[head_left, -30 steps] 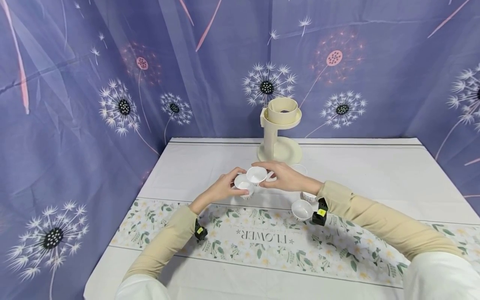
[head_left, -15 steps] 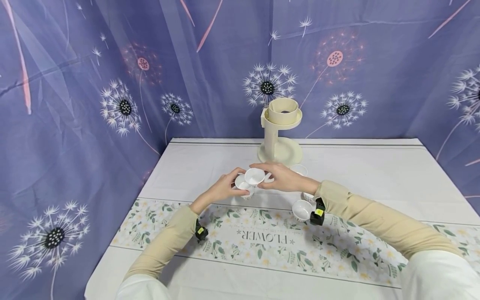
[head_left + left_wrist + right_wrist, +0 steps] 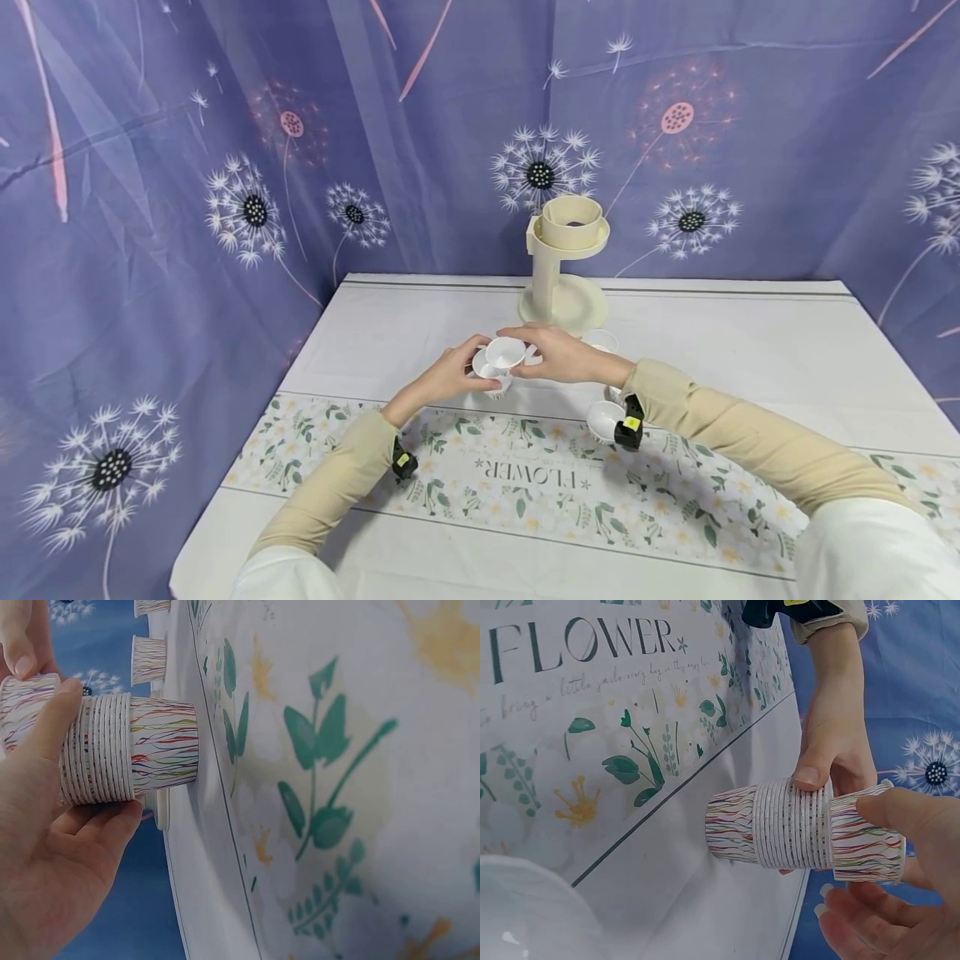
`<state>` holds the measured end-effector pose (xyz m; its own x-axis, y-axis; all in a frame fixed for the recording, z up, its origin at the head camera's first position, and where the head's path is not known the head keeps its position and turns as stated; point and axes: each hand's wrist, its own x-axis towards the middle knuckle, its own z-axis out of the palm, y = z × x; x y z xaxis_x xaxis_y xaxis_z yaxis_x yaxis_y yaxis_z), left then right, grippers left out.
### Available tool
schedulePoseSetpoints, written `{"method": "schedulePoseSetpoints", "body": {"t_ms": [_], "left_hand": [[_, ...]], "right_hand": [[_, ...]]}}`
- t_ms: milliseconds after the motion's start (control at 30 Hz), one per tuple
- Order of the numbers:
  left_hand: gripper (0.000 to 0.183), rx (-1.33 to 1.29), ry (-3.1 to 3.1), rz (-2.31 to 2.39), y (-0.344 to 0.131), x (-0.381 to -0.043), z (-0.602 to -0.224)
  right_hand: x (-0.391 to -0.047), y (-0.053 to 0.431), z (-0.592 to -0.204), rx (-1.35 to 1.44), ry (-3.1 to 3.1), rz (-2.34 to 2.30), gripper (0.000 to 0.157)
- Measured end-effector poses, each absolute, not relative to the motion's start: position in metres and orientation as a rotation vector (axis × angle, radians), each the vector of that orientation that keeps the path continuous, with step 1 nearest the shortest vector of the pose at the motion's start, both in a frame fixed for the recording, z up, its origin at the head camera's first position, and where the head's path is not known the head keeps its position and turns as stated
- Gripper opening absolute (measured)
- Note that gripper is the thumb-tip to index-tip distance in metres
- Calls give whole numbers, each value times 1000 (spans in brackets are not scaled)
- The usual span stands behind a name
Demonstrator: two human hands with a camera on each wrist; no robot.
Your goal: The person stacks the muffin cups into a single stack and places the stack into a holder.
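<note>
- Cup stack (image 3: 784,829), short of the desk's (image 3: 408,321) far edge: left hand (image 3: 450,372) curled round, I judge for steadiness.
- Single cup (image 3: 868,844), atop: right hand's (image 3: 561,353) fingers pinch its wall, likely keeping the base free.

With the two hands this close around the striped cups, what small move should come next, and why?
Probably ease the single cup down into the stack with the right hand. The head view shows that cup overlapping the stack's mouth but off-centre, leaving part of the opening visible, while the left hand grips the stack.
</note>
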<state>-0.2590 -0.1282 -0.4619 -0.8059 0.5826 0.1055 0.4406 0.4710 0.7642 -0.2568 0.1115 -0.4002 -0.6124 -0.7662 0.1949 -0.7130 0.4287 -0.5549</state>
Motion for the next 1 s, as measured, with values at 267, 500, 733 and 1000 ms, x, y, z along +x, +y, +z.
{"method": "schedulePoseSetpoints", "body": {"t_ms": [267, 500, 733, 1000], "left_hand": [[60, 842, 2540, 1266, -129, -259, -462], [63, 833, 2528, 1258, -129, -257, -461], [74, 785, 2516, 1253, -130, -256, -461], [76, 757, 2509, 1270, -130, -257, -458]], "right_hand": [[-258, 105, -400, -1347, 2596, -878, 60], [-261, 100, -404, -1340, 2617, -859, 60], [-262, 94, -406, -1362, 2628, -871, 60], [-263, 89, -404, -1411, 2647, -839, 60]]}}
